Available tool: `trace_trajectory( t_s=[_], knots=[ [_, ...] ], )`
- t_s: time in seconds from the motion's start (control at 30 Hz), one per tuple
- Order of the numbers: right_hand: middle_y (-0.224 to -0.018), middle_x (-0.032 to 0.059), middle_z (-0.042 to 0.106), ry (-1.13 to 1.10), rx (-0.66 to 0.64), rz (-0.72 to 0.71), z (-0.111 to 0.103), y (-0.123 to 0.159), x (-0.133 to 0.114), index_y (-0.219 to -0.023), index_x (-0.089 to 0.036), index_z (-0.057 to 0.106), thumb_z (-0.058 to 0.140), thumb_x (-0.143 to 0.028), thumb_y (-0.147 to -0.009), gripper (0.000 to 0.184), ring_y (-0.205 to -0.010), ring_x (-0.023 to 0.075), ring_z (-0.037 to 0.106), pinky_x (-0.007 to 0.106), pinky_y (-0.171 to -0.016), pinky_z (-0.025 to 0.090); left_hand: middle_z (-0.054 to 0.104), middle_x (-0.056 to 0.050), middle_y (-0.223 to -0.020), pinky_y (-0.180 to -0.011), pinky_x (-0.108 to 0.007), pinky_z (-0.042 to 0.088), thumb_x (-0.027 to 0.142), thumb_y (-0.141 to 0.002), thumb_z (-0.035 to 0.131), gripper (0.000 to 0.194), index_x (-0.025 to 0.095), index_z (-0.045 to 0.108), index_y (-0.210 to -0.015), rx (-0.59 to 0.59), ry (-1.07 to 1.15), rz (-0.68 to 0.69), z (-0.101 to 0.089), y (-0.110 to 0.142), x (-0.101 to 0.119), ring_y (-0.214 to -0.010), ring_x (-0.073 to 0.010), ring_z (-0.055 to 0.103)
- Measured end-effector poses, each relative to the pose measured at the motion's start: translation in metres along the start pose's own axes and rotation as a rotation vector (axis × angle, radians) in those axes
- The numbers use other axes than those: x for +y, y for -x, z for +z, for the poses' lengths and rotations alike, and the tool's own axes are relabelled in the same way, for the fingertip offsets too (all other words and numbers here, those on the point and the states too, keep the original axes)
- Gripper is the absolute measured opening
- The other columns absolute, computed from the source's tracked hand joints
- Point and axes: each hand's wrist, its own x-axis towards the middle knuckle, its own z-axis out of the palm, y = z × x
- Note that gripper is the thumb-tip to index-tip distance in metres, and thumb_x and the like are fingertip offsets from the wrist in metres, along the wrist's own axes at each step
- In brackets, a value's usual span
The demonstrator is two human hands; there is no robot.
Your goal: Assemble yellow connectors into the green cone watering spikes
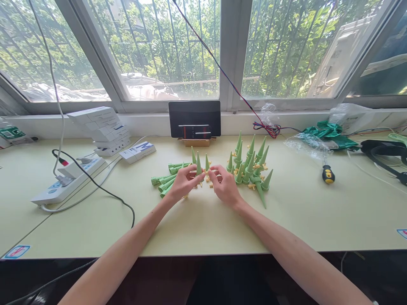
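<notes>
My left hand (187, 180) is closed around a green cone-shaped plastic spike (199, 164), its point upward. Facing it, my right hand (224, 185) pinches a small yellow T-shaped piece (206, 172) close to the spike; whether the two touch is hidden by my fingers. Another green spike tip (207, 162) rises just behind the fingertips. Left of my left hand lie several green ribbed tubes (165, 185). Beyond my right hand stands a cluster of green spikes (249, 167) with yellow pieces fitted on them; one spike (261, 195) lies on its side.
A phone (199, 132) leans in front of a dark tablet (194, 114) at the back of the table (203, 228). White boxes (106, 131) and a power strip (68, 182) with cables are on the left. A screwdriver (328, 173) and plastic bags (324, 134) lie right.
</notes>
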Motion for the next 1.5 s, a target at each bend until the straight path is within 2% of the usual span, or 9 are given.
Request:
trace_trajectory(
  t_s=[0.13, 0.3, 0.67, 1.03, 1.23, 1.5],
  knots=[
    [-0.085, 0.0033, 0.064, -0.035, -0.035, -0.012, -0.0003, 0.0, 0.0006, -0.107, -0.019, 0.056, 0.05, -0.048, -0.095, 0.032, -0.048, 0.0095, 0.053, 0.025, -0.051, 0.047, 0.058, -0.001, -0.07, -0.044, -0.02, 0.041, 0.045, -0.079, 0.073, 0.03, 0.016, 0.067, -0.088, -0.01, 0.003, 0.017, 0.0, -0.0001, -0.0005, -0.055, -0.01, 0.052],
    [-0.085, 0.0028, 0.063, -0.064, -0.041, -0.025, 0.0006, -0.0006, 0.0013, -0.098, -0.02, 0.055, 0.05, -0.047, -0.095, 0.028, -0.051, 0.01, 0.054, 0.025, -0.05, 0.047, 0.054, 0.0, -0.07, -0.046, -0.019, 0.041, 0.041, -0.079, 0.075, 0.027, 0.016, 0.065, -0.085, -0.036, 0.002, 0.014, -0.0001, 0.0001, 0.0004, -0.058, -0.0095, 0.052],
    [-0.068, -0.0026, 0.051, -0.059, -0.04, -0.013, 0.0022, -0.001, 0.0033, -0.079, -0.021, 0.048, 0.046, -0.048, -0.096, 0.032, -0.049, 0.0097, 0.045, 0.024, -0.047, 0.037, 0.056, -0.001, -0.076, -0.049, -0.019, 0.043, 0.04, -0.08, 0.073, 0.027, 0.016, 0.068, -0.092, -0.054, -0.01, 0.009, 0.0012, 0.0006, 0.0017, -0.062, -0.0106, 0.054],
    [-0.057, -0.0047, 0.041, 0.042, 0.003, -0.012, 0.0012, -0.0004, 0.001, -0.067, -0.021, 0.04, 0.042, -0.054, -0.097, 0.045, -0.051, 0.0107, 0.034, 0.026, -0.051, 0.03, 0.057, -0.003, -0.079, -0.05, -0.02, 0.042, 0.038, -0.081, 0.072, 0.027, 0.015, 0.068, -0.094, -0.087, -0.012, 0.019, 0.0007, 0.0009, 0.0006, -0.061, -0.0092, 0.049],
    [-0.055, -0.0044, 0.038, 0.045, 0.009, -0.01, 0.0013, -0.0014, 0.0015, -0.062, -0.022, 0.036, 0.042, -0.054, -0.097, 0.049, -0.051, 0.0111, 0.033, 0.026, -0.051, 0.028, 0.055, -0.002, -0.077, -0.05, -0.02, 0.041, 0.04, -0.083, 0.07, 0.026, 0.016, 0.067, -0.092, -0.109, -0.029, 0.036, 0.0004, 0.0011, 0.0009, -0.061, -0.0092, 0.049],
    [-0.051, -0.003, 0.04, 0.046, -0.008, -0.001, 0.0006, -0.0011, 0.0007, -0.057, -0.02, 0.039, 0.038, -0.058, -0.097, 0.056, -0.049, 0.011, 0.036, 0.026, -0.053, 0.029, 0.059, -0.004, -0.082, -0.05, -0.02, 0.041, 0.042, -0.084, 0.068, 0.029, 0.016, 0.068, -0.095, -0.139, -0.04, 0.058, 0.0011, 0.0017, 0.0026, -0.064, -0.0106, 0.052]
  ],
)
